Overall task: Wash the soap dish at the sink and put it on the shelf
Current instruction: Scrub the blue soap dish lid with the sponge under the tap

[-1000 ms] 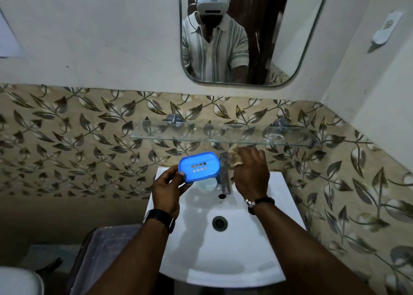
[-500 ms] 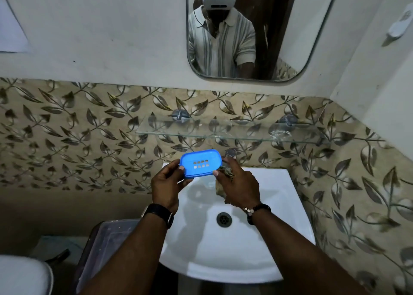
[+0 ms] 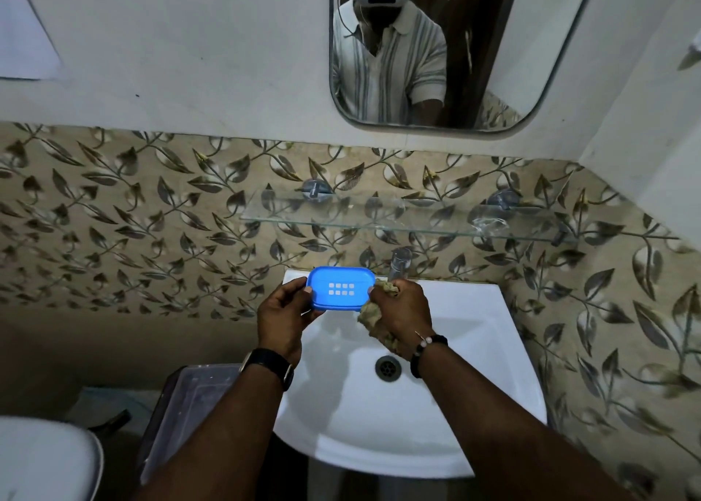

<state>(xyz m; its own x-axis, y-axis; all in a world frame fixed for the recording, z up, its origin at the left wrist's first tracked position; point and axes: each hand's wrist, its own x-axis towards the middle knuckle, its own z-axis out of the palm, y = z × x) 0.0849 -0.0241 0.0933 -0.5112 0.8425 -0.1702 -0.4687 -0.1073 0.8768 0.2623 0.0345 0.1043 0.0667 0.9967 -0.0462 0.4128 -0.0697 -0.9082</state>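
Note:
A blue plastic soap dish (image 3: 341, 287) with small drain slots is held above the back left of the white sink (image 3: 436, 417). My left hand (image 3: 284, 318) grips its left end. My right hand (image 3: 402, 314) is closed on a crumpled brownish cloth (image 3: 373, 316), which touches the dish's right end. The glass shelf (image 3: 398, 218) runs along the tiled wall just above the chrome tap (image 3: 399, 263).
A mirror (image 3: 455, 45) hangs above the shelf. A lidded plastic bin (image 3: 189, 417) stands left of the sink, and a white toilet (image 3: 41, 459) sits at the lower left. The side wall closes in on the right.
My right hand left the tap with the cloth and came to the dish's right end. The dish has tilted flatter in my left hand.

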